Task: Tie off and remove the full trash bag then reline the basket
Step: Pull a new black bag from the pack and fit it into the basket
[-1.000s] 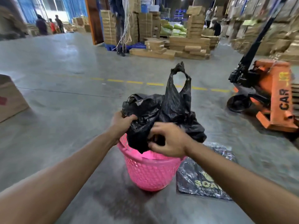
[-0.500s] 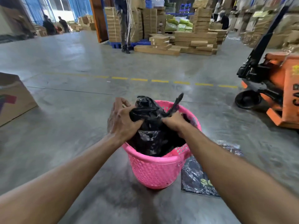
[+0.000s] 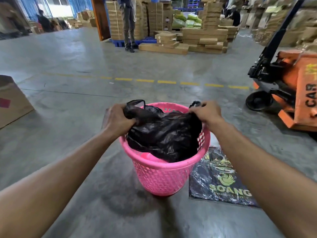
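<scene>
A pink perforated basket (image 3: 161, 177) stands on the concrete floor in front of me. A black plastic bag (image 3: 164, 136) lies inside it, stretched across the opening. My left hand (image 3: 118, 119) grips the bag's left handle loop at the basket's left rim. My right hand (image 3: 205, 111) grips the bag's right handle at the right rim. Both hands hold the bag's mouth pulled apart sideways. The bag's bottom is hidden inside the basket.
A flat dark plastic packet printed "SOANG" (image 3: 221, 179) lies on the floor right of the basket. An orange pallet jack (image 3: 291, 90) stands at the right. A cardboard box (image 3: 12, 100) sits left. Stacked cartons (image 3: 202, 38) and a standing person (image 3: 128, 23) are far ahead.
The bag, held up above the basket a second ago, went down into it. My hands then moved apart from the middle to opposite rims, spreading the bag.
</scene>
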Demonstrator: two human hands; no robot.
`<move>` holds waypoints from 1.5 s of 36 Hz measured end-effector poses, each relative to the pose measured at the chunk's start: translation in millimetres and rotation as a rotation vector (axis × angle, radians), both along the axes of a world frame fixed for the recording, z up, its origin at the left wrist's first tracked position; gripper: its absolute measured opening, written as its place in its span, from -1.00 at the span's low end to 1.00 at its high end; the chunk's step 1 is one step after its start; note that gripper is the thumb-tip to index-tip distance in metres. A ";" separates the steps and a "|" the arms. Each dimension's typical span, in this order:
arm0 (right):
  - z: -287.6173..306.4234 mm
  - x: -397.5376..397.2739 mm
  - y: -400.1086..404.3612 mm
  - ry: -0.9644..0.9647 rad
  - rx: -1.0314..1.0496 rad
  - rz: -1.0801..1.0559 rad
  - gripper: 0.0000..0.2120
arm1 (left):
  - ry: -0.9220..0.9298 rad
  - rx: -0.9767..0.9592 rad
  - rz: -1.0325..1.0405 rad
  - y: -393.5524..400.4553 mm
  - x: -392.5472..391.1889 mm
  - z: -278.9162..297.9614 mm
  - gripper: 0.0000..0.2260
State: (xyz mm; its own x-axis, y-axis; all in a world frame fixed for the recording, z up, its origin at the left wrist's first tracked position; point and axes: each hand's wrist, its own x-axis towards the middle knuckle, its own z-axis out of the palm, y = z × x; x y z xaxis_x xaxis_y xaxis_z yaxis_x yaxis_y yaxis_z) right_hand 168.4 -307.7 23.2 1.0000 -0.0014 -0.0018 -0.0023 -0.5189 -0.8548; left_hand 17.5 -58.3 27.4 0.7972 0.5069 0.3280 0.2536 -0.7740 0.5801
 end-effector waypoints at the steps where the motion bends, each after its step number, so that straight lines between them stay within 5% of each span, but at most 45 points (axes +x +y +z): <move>1: -0.5 4.9 -7.2 0.050 0.182 -0.021 -0.74 | 0.040 -0.059 -0.001 2.6 1.6 -1.7 -0.77; 3: 1.4 10.4 -19.1 0.193 0.469 -0.035 -0.82 | 0.168 -0.244 -0.028 10.9 6.1 -7.7 -0.82; 6: -0.1 14.7 -36.8 0.207 0.570 -0.115 -0.82 | 0.257 -0.499 -0.018 15.7 4.4 -9.1 -0.78; 10: -10.8 25.5 -55.9 -0.113 0.250 -0.153 -0.32 | 0.182 -0.730 0.057 21.8 4.3 -5.9 -0.86; 15: -3.8 33.0 -70.9 -0.326 0.110 -0.008 -0.59 | 0.013 -1.060 0.023 32.4 1.6 4.4 -0.93; 17: 3.8 25.1 -71.9 -0.388 0.085 -0.017 -0.56 | 0.040 -1.091 -0.034 35.6 -0.3 5.3 -0.82; 21: 25.7 4.4 -79.3 -0.469 -0.044 0.239 -0.06 | 0.074 -0.533 0.025 31.8 2.0 -0.7 -0.41; 23: 42.6 -8.9 -80.2 -0.471 -0.212 0.490 0.09 | 0.033 -0.440 0.017 25.7 8.2 -0.9 -0.28; 26: 63.4 -28.4 -76.1 -0.515 -0.462 0.733 -0.16 | 0.104 -0.113 -0.077 21.1 22.2 -2.6 -0.33; 30: 67.8 -45.6 -68.9 -0.615 -0.826 0.786 -0.79 | 0.277 0.167 -0.041 14.5 42.7 -0.2 -0.80; 33: 59.6 -52.3 -62.1 -0.665 -1.089 0.712 -0.73 | 0.298 0.182 0.024 -6.1 47.4 6.2 -0.69; 37: 32.8 -60.0 -32.3 -0.677 -0.820 0.797 -0.66 | 0.273 0.240 0.037 -19.0 54.6 10.7 -0.54; 42: -9.7 -53.7 13.1 -0.499 -0.558 0.842 -0.74 | 0.109 0.265 -0.113 -22.8 65.2 17.7 -0.68; 47: -14.0 -46.3 25.4 -0.320 -0.791 0.761 -0.77 | 0.022 0.550 -0.272 -14.4 58.6 37.3 -0.79; 50: -14.7 -43.9 22.3 -0.373 -0.937 0.677 -0.63 | 0.115 0.676 -0.329 1.2 52.2 49.0 -0.76; 54: -9.5 -26.7 7.9 -0.495 -0.794 0.540 -0.57 | 0.247 0.658 -0.416 27.9 43.2 50.8 -0.61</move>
State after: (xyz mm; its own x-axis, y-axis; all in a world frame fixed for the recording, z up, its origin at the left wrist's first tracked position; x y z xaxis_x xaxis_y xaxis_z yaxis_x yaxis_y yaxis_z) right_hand 141.7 -299.8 13.7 0.7583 0.6173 0.2094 0.6462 -0.7542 -0.1166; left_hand 60.8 -30.3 78.2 0.9659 -0.0814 0.2459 -0.0685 -0.9958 -0.0607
